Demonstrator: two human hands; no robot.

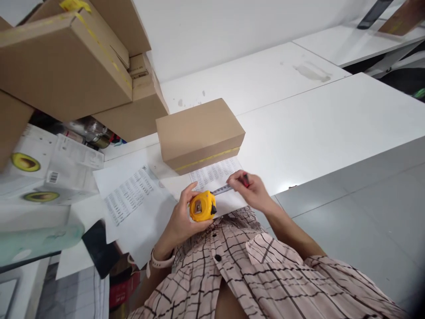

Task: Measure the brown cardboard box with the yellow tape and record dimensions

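Observation:
My left hand (184,215) is wrapped around a yellow tape measure (200,206) with a black button on its side. A short length of the tape blade (222,189) is drawn out to the right. Its far end is pinched in my right hand (250,190), which also has a small red and black object (245,180) between the fingers, perhaps a pen; its full shape is hidden. Just beyond both hands a closed brown cardboard box (201,133) sits on the white table, its near edge over a printed sheet (215,173).
More printed paper (129,195) lies to the left, near a dark phone-like slab (101,248). Large cardboard boxes (63,66) are stacked at the far left above white boxes with avocado pictures (49,173). The white table (315,119) stretches away to the right.

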